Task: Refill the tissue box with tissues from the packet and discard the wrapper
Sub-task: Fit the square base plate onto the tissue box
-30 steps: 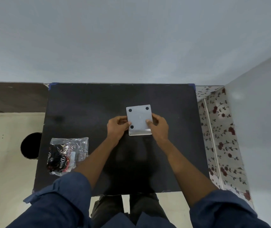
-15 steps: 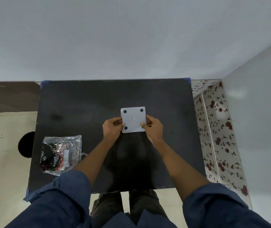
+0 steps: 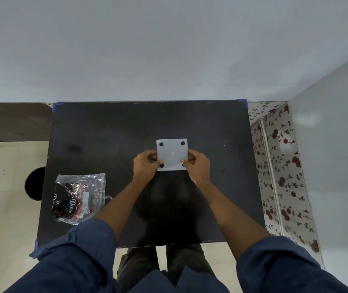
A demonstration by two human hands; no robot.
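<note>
A square white tissue box (image 3: 172,153) sits upside down near the middle of the black table (image 3: 105,134), its flat base with four black round feet facing up. My left hand (image 3: 145,164) grips its left edge and my right hand (image 3: 196,164) grips its right edge, thumbs on the base. A clear plastic tissue packet (image 3: 80,197) with black and red "Dove" print lies on the table's front left, apart from both hands.
A round black bin (image 3: 34,183) stands on the floor beside the table's left edge. A grey wall runs behind the table. A floral-patterned panel (image 3: 283,176) stands along the table's right side. My legs show below the front edge.
The box has tipped flat, so its front side no longer shows and only the base faces me. Both hands stay on its edges. The camera view shifted slightly.
</note>
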